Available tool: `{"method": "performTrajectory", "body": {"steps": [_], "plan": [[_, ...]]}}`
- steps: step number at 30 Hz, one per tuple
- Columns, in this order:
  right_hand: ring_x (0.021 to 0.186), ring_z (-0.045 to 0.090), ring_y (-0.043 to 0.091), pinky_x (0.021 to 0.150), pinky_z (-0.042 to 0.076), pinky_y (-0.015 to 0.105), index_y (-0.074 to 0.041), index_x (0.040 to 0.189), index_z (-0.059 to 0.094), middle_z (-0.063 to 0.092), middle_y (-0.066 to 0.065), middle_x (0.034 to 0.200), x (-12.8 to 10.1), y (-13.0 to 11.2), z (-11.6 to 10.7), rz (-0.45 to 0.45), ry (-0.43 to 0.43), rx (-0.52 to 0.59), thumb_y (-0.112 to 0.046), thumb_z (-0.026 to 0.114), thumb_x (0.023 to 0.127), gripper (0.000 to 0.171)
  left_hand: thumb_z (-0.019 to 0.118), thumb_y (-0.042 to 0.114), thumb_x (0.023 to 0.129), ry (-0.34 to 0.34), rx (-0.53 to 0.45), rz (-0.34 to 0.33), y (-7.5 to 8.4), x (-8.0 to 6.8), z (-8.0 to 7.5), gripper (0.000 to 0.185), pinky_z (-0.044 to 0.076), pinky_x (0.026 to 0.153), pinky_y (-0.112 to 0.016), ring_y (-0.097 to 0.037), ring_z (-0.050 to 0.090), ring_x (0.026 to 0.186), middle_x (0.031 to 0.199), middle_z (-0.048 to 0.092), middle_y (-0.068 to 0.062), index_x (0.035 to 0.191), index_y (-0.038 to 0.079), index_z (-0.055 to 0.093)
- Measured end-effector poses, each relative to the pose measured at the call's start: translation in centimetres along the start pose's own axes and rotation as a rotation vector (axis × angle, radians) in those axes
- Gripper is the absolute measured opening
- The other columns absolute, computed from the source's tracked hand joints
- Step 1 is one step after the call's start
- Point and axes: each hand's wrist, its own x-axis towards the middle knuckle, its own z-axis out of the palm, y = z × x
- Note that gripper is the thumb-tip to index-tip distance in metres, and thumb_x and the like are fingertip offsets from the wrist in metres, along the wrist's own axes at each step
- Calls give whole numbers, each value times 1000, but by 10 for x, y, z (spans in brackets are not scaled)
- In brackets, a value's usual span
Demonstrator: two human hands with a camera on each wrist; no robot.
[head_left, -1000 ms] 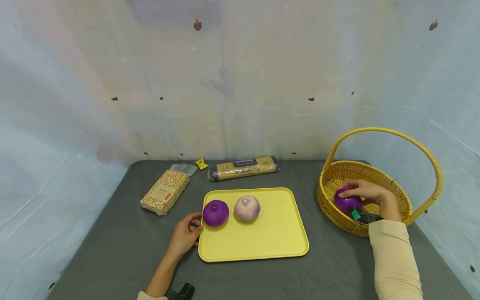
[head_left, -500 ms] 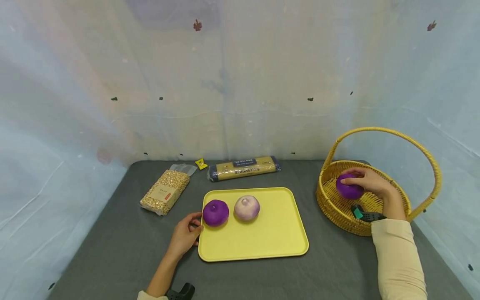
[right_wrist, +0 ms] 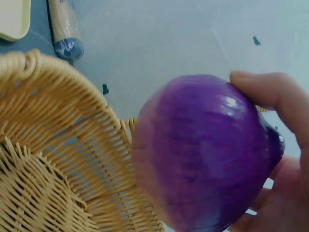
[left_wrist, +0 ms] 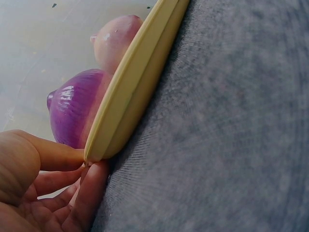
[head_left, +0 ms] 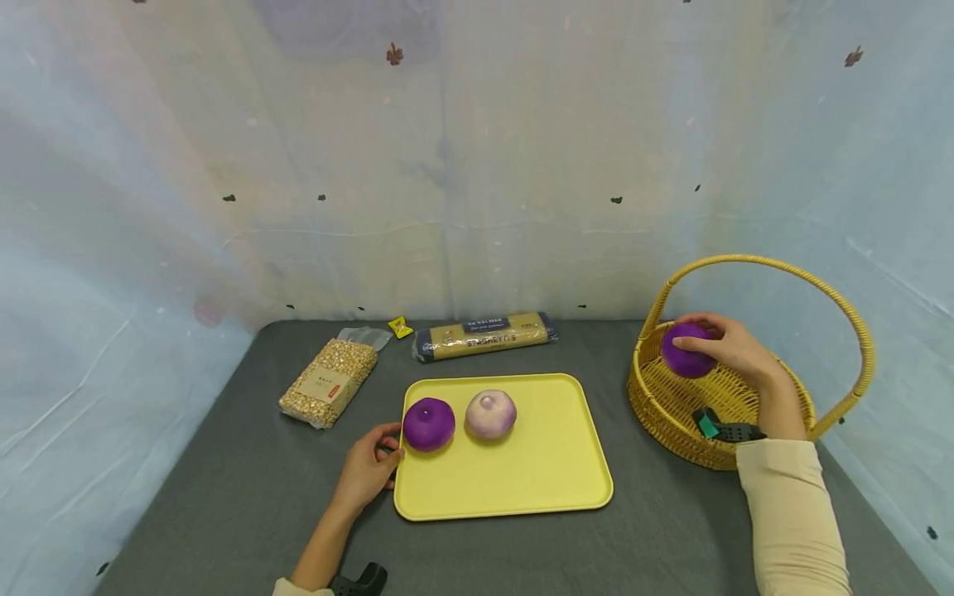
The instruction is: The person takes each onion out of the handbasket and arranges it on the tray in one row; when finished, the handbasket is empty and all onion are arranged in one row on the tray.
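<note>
Onions: two on tray [head_left: 522, 488], third [head_left: 686, 352] in right fingers [head_left: 711, 331]; left fingers [left_wrist: 58, 157] seemingly pinch tray.

This looks like a staged recording booth rather than a lived-in kitchen. Pale, crinkled sheeting [head_left: 477, 165] dotted with small dark marks hangs as backdrop on three sides of a grey felt-covered table [head_left: 224, 497], hiding any real room. Kitchen goods are laid out as props: a bag of grain [head_left: 328, 382] and a spaghetti packet [head_left: 486, 334] near the far edge, a yellow tray [head_left: 522, 472] in the middle, and a wicker basket [head_left: 663, 406] at the right edge.
</note>
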Motion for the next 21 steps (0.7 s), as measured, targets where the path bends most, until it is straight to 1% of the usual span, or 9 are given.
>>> {"method": "performTrajectory", "body": {"steps": [10,13,15,21], "plan": [[109,48,39,77,54,37,-4,136,41,45,24,127,-2,-24,11,-73,64,-29,-39,59,90,60,62,-3,83,-3,-8,-3,-1,1,0,39,50,39,-30,-14,51,58,89,55,-12,121,1,57],[110,48,39,78,54,37,-3,136,41,45,25,127,-1,-29,16,-93,71,-20,-38,59,90,60,62,-3,83,-2,-4,-4,-1,1,0,39,50,39,-29,-14,51,58,89,55,-12,121,2,57],[111,47,39,79,54,39,-3,136,41,45,25,128,0,-33,18,-101,76,-12,-39,59,90,61,62,-3,83,0,2,-4,0,1,1,39,50,39,-29,-14,51,57,89,55,-12,121,1,57],[113,46,38,78,54,38,-6,136,42,43,22,132,1,-45,27,-143,92,7,-37,60,90,59,63,-3,82,6,10,-7,1,0,0,39,50,39,-29,-14,50,57,89,55,-12,121,1,57]]}}
